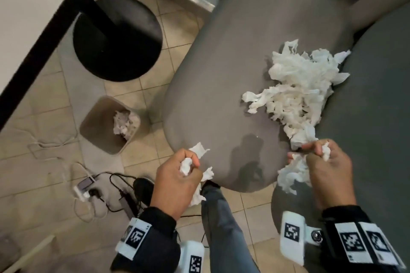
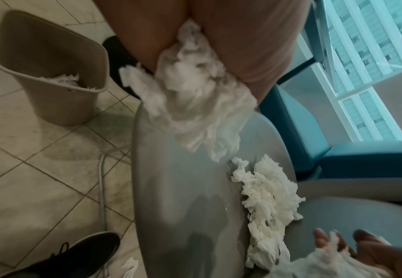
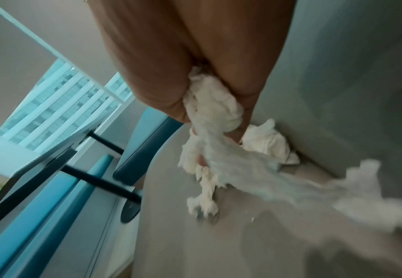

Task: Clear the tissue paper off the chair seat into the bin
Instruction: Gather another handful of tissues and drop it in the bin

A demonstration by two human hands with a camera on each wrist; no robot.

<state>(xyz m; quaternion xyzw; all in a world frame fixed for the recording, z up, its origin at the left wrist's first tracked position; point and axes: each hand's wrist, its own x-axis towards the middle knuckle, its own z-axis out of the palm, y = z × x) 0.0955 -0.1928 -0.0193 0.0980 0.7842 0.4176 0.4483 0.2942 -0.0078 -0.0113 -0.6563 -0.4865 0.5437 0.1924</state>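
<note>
A heap of crumpled white tissue paper [image 1: 304, 84] lies on the grey chair seat [image 1: 221, 77] against the backrest, seen also as a tissue heap [image 2: 266, 203] in the left wrist view. My left hand [image 1: 177, 175] grips a wad of tissue [image 1: 186, 165] at the seat's front edge; that wad [image 2: 195, 99] hangs from the fist. My right hand [image 1: 324, 162] clutches a tissue bunch [image 1: 292, 173] at the heap's near end, seen as a bunch [image 3: 214, 116] in the right wrist view. The beige bin [image 1: 108, 124] stands on the floor to the left with tissue [image 1: 124, 124] inside.
A black round table base [image 1: 117, 37] stands behind the bin. Cables and a power adapter [image 1: 88, 186] lie on the tiled floor at the left. My shoe [image 2: 81, 252] and trouser leg [image 1: 221, 224] are beside the seat. Teal chairs [image 2: 314, 131] stand beyond.
</note>
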